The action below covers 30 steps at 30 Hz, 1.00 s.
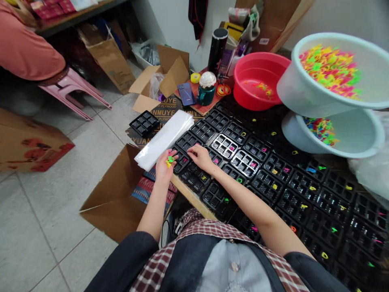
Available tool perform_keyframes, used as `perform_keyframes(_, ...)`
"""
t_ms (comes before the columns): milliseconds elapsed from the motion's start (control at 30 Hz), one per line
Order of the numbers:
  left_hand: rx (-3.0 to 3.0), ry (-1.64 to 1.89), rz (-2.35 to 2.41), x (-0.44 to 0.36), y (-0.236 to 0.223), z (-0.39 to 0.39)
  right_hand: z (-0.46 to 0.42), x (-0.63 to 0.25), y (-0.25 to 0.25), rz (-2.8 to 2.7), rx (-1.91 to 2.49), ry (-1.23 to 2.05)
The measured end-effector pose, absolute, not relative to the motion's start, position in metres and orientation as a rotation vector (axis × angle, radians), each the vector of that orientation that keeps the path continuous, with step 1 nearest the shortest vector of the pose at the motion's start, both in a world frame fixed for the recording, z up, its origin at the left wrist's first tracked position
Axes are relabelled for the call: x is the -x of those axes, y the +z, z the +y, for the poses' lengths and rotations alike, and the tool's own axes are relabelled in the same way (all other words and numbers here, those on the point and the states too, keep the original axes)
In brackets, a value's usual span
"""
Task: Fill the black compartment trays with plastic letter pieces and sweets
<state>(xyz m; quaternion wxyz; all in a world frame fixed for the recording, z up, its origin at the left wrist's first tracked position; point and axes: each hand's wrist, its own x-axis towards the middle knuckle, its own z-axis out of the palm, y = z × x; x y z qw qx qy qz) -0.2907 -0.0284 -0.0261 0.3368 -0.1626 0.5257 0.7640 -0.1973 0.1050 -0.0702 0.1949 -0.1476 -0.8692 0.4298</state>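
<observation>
My left hand (165, 164) is cupped palm up at the table's near left corner, closed round a few small yellow and green plastic pieces (169, 160). My right hand (201, 156) reaches across beside it, fingers bent down onto a black compartment tray (194, 177), fingertips touching the tray cells; whether it pinches a piece is hidden. Many black compartment trays (267, 184) cover the table, most with one small coloured piece in a cell. A stack of clear plastic bags (164, 139) lies just left of my hands.
Two pale bowls (306, 95) of neon plastic pieces sit stacked at the right, a red basin (258, 83) behind them. A phone (186, 93), a mug (206, 88) and a black flask (216, 48) stand at the back. Open cardboard boxes (117, 190) are on the floor, a pink stool (75, 87) with a seated person at far left.
</observation>
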Motion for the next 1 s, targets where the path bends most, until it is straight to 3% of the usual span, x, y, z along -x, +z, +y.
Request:
perform_keyframes(333, -0.012, 1.83, 1.35, 0.269, -0.028, 0.028, 0.119, 0.182, -0.051, -2.169, 0.442, 1.283)
perform_keyframes(633, -0.574, 1.645, 1.608, 0.266, -0.024, 0.123, 0.189, 0.157, -0.046, -2.026, 0.648, 0.856)
perform_keyframes(800, 0.04, 1.877, 1.267, 0.281, -0.026, 0.132, 0.213, 0.174, -0.06, -2.103, 0.727, 0.814)
perform_keyframes(1000, 0.45, 1.881, 0.82, 0.295, -0.027, 0.129, 0.226, 0.196, -0.076, -2.365, 0.878, 0.857)
